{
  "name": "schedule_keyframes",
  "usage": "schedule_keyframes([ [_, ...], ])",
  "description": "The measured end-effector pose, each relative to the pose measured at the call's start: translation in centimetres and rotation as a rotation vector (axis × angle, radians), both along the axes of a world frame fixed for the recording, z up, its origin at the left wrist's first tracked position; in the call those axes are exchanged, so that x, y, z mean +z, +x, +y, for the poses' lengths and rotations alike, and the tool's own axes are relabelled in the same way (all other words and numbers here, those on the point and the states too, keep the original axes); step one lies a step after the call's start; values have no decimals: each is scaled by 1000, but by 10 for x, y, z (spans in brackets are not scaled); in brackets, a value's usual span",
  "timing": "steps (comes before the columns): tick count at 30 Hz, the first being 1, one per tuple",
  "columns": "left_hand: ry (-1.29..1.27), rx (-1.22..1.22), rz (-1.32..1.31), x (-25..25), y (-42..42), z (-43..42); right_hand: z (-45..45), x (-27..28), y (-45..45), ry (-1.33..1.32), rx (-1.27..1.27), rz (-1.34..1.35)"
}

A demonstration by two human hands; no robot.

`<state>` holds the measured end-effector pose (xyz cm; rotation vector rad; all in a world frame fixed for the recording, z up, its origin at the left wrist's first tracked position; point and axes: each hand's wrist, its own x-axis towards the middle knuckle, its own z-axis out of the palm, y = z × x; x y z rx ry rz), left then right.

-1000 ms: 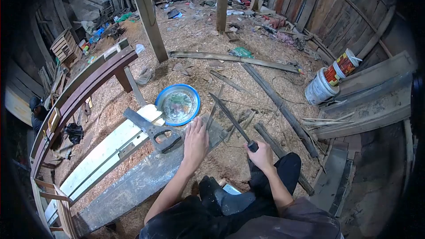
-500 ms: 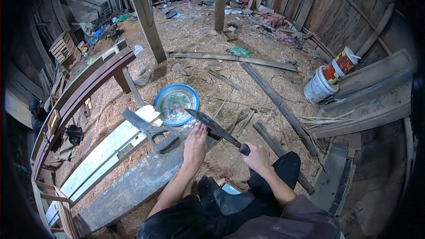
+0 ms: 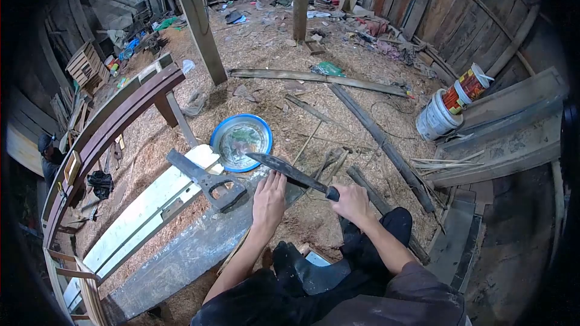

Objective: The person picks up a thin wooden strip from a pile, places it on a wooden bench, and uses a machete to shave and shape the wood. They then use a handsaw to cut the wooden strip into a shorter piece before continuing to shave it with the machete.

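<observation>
A long dark knife (image 3: 290, 171) is in my right hand (image 3: 352, 201), whose fingers are wrapped round its black handle. Its blade points left, across the upper end of a grey plank (image 3: 181, 255). My left hand (image 3: 269, 198) lies palm down over that plank, fingers stretched out, with their tips close below the blade. A thin wooden strip (image 3: 307, 142) runs out beyond the blade, and its middle is hidden by the knife and hand. Left of my left hand, a handsaw (image 3: 199, 172) rests over a white curved board (image 3: 142, 212). The blue-rimmed basin (image 3: 267, 128) sits just past the blade.
Loose boards (image 3: 383, 143) lie on the shavings-covered floor ahead. Paint buckets (image 3: 437, 119) stand at the right by a wooden trough. A curved wooden frame (image 3: 109, 119) fills the left side, with a person (image 3: 49, 156) beyond it. Two posts (image 3: 199, 30) rise ahead.
The knife has swung left from pointing forward and now lies across the plank's end near my left fingertips. My left hand has shifted slightly, and the thin strip has changed angle.
</observation>
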<state>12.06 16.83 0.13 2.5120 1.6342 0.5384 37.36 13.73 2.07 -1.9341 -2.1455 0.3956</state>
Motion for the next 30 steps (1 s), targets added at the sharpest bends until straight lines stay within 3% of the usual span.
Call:
schedule_keyframes([
  [17, 30, -16, -29, 5, -3, 6, 9, -9, 2, 33, -94, 29],
  [30, 56, -12, -88, -1, -4, 7, 1, -21, -2, 79, 1, 11],
])
